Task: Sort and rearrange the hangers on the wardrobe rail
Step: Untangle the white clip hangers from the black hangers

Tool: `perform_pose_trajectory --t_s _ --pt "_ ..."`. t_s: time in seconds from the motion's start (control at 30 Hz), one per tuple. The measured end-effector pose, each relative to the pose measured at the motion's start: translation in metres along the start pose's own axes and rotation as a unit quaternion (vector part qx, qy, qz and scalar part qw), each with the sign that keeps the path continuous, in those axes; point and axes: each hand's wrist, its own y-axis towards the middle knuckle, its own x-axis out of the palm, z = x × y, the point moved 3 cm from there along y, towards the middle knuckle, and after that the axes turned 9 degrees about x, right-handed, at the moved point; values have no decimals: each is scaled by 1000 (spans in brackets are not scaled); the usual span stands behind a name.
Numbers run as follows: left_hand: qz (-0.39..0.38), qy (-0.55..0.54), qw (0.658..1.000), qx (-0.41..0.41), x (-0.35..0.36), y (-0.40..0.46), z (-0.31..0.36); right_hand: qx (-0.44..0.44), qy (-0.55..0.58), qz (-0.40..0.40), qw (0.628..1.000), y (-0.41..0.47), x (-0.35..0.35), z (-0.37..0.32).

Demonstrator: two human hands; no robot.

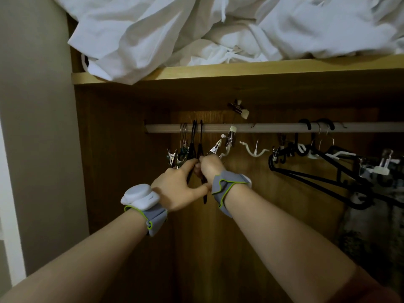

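Note:
A grey wardrobe rail [273, 127] runs across the cupboard under a wooden shelf. Near its left end hang two thin black hangers [197, 138] beside metal clip hangers [183, 145]. My left hand [179, 186] and my right hand [211, 166] meet just below the rail, both closed around the lower parts of the black hangers. A metal clip [215, 147] sticks up just above my right hand. A white hook hanger [255, 149] hangs mid-rail. A tangled bunch of black and white hangers [317, 158] hangs at the right.
White bedding [196, 29] is piled on the wooden shelf [240, 69] and droops over its front edge. The wardrobe's left side panel [83, 149] stands close to my left arm. Patterned fabric [371, 237] hangs at the lower right.

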Motion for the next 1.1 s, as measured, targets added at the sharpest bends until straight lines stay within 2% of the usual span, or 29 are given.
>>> perform_pose_trajectory --t_s 0.1,0.2,0.27,0.33,0.4,0.53,0.77,0.93,1.1 --pt "-32 11 999 -11 6 2 -1 -4 -8 -5 1000 -9 -6 7" --pt "-47 21 998 -25 10 7 -5 -27 -108 7 994 -14 -18 8" --pt "-52 22 998 -30 13 9 -6 -58 -185 54 980 -15 -28 9" --pt "-51 27 998 -39 14 10 -7 -78 -257 134 954 -18 -38 14" --pt "-43 41 997 -45 14 12 -9 -99 -284 183 936 -20 -45 18" --pt "-36 41 997 -47 18 10 -6 -203 -294 196 913 -20 -50 19" --pt "-15 85 996 -19 19 9 -1 -303 -280 227 882 -41 -59 32" --pt "3 107 994 -25 20 3 4 -342 -241 271 867 -65 -81 24" --pt "53 226 973 -11 19 0 16 -336 -250 266 868 -81 -98 23"
